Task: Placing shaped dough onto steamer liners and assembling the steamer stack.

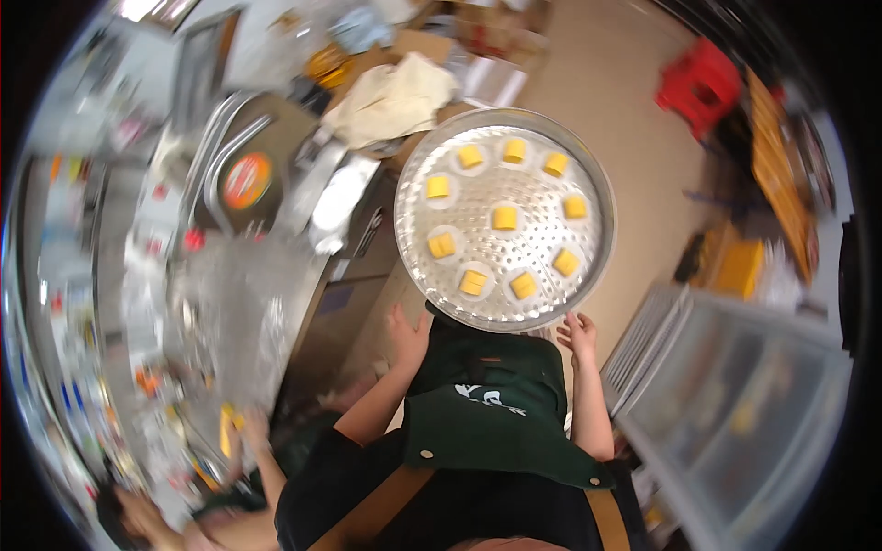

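Note:
A round metal steamer tray (pixel 478 188) with a perforated base lies in front of me. Yellow blocks, like small buns (pixel 504 218), sit on it, most on round white papers; several form a ring around one in the middle. What bears the tray is hidden. Just off its near left rim is my left hand (pixel 408 334), open, fingers spread, nothing in it. My right hand (pixel 577 336) is at the near right rim, its fingers apart; I cannot tell whether the fingertips touch the metal. Between my hands hangs my dark green apron (pixel 496 367).
Left is a cluttered worktable (pixel 230 312) with a scale-like device (pixel 253 156) and plastic film. A co-worker's hand (pixel 253 427) is near something yellow, lower left. Cartons and a cream cloth (pixel 395 96) lie beyond; a red stool (pixel 700 87) and a translucent cabinet (pixel 735 395) stand right.

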`<control>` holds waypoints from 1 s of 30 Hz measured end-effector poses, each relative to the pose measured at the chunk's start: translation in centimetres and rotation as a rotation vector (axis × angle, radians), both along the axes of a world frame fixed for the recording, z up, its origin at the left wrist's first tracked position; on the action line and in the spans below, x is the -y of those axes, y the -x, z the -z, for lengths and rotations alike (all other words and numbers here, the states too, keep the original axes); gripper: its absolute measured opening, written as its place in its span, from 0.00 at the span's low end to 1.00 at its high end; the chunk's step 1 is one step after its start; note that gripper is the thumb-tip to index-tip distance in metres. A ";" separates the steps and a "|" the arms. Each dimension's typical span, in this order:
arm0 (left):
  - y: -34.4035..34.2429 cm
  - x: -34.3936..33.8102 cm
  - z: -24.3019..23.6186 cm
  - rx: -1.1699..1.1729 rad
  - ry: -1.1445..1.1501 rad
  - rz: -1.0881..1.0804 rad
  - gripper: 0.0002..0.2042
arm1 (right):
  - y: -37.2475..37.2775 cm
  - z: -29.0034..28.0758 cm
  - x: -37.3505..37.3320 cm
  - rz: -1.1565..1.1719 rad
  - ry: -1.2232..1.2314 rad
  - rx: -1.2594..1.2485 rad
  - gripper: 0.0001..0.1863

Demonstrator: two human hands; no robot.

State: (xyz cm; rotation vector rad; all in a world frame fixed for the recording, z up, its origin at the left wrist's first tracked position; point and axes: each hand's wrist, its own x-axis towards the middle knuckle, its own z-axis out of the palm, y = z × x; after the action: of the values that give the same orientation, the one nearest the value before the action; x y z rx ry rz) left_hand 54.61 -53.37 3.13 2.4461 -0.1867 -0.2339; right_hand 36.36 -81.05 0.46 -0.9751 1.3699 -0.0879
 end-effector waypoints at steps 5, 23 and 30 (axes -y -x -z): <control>6.3 2.8 2.0 -0.112 -0.102 -0.282 0.29 | 0.5 0.8 5.1 -0.270 -0.060 0.009 0.24; 16.2 1.5 0.9 -0.381 0.168 -0.575 0.24 | -1.1 4.3 9.6 -0.555 -0.178 -0.001 0.22; 14.4 -1.1 5.3 -0.360 0.155 -0.470 0.24 | -1.4 2.7 9.0 -0.776 -0.196 0.053 0.21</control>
State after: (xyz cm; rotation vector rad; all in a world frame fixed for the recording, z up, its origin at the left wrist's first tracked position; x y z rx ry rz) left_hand 40.22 -52.24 -2.18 2.1744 0.5017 -0.4230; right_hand 37.75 -90.08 -2.25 -1.2600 0.8563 0.5875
